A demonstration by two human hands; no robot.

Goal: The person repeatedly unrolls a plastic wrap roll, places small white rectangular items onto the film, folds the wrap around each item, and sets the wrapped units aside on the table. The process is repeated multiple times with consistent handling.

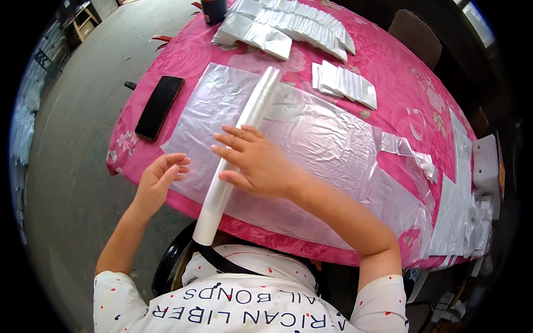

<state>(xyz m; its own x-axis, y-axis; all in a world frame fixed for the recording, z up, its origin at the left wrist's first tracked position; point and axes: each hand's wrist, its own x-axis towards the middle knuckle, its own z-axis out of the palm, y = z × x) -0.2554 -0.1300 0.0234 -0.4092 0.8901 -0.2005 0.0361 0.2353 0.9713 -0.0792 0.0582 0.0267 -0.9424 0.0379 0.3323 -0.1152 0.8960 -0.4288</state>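
Note:
A clear plastic T-shirt bag point(319, 150) lies spread over the table, its cut handles toward the right. Across its left part rests a long whitish roll point(256, 108) that looks like film, slanting from the far side to the near table edge. My right hand point(252, 161) is over the middle of the roll, palm down with fingers spread. To the left of the roll, my left hand point(160, 180) is at the bag's left edge, fingers loosely curled and thumb apart. Nothing shows in it; whether its fingertips touch the film, I cannot tell.
A black phone point(160, 107) lies at the left of the pink flowered tablecloth point(130, 136). Folded bags form a large pile point(294, 25) at the far side and a smaller stack point(345, 84) nearer. More plastic bags point(458, 216) lie at the right edge, beside a white container point(486, 164).

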